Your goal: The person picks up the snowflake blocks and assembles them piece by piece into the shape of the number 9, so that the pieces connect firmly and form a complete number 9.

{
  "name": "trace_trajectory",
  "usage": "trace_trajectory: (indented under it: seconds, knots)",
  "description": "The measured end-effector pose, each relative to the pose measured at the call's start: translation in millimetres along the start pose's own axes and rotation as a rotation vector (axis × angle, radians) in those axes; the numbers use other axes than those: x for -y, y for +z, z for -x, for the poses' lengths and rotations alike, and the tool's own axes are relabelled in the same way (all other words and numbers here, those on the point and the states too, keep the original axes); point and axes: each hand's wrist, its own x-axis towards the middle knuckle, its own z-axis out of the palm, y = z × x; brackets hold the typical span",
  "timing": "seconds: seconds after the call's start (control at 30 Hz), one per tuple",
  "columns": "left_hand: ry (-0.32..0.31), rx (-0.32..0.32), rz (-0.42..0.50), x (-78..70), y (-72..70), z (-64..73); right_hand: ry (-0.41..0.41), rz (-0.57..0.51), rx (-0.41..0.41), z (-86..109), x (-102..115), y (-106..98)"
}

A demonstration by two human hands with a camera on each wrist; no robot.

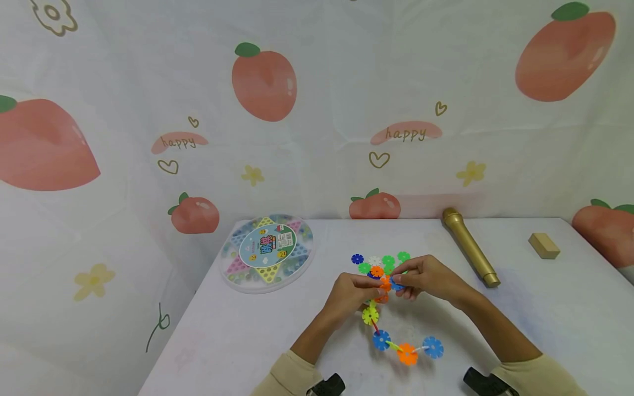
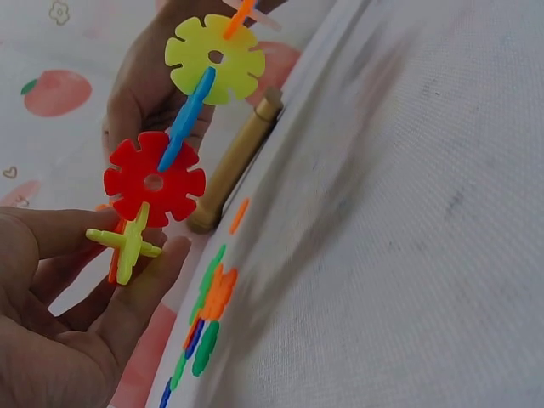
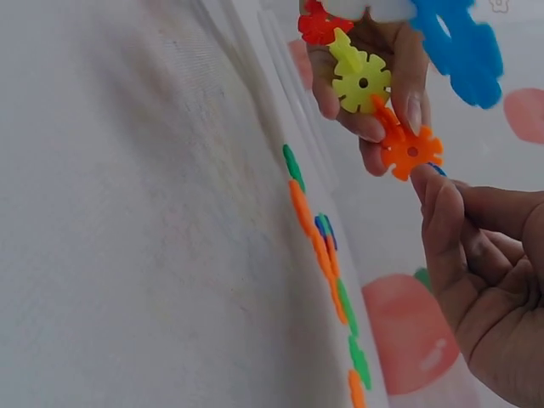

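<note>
Both hands are close together over the table. My left hand (image 1: 346,297) pinches an orange notched plastic disc (image 3: 416,153) at one end of a linked chain of such discs. My right hand (image 1: 428,278) pinches a blue disc (image 1: 397,284) right at the orange disc's edge; in the right wrist view fingertips hide most of this blue piece. From the left hand the chain hangs toward me, with a yellow-green disc (image 1: 370,315), an orange disc (image 1: 408,355) and a blue end disc (image 1: 433,347). A red disc (image 2: 154,180) shows in the left wrist view.
Loose discs (image 1: 364,268) in green, white, orange and dark blue lie just beyond the hands. A round clear game case (image 1: 267,280) with a star pattern sits at the back left. Right of the hands lie a gold microphone-shaped object (image 1: 470,247) and a tan block (image 1: 544,246).
</note>
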Motion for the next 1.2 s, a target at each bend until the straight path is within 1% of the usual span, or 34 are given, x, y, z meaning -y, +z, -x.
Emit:
trace_trajectory:
  seconds: [0.17,0.4,0.53,0.63,0.83,0.93,1.07,1.2]
  knots:
    - [0.01,-0.045,0.01,-1.3,0.1,-0.3,-0.005,0.001,-0.007,-1.1,-2.5,1.2]
    - [0.02,-0.053,0.062,-2.0,0.5,-1.2,-0.024,-0.003,-0.004,-2.2,-5.4,3.8]
    - [0.015,-0.063,0.058,-1.6,1.8,-1.0,-0.029,-0.004,-0.003,-2.3,-5.9,4.2]
    - [0.01,-0.058,0.053,-0.9,2.5,-1.0,-0.025,-0.003,-0.001,-3.1,-6.5,3.7]
    - [-0.007,-0.019,0.062,1.3,2.8,-1.6,-0.044,0.009,0.017,-4.4,-8.0,1.6]
    - [-0.015,-0.007,0.073,2.6,2.5,-2.1,-0.037,0.015,0.008,-4.0,-8.1,0.4]
    - [-0.017,-0.004,0.078,4.3,2.5,-2.9,-0.036,0.029,-0.01,-3.8,-8.8,-2.5]
    - [-0.022,-0.003,0.053,3.9,2.9,-2.5,-0.036,0.019,-0.012,-3.8,-9.8,-4.9]
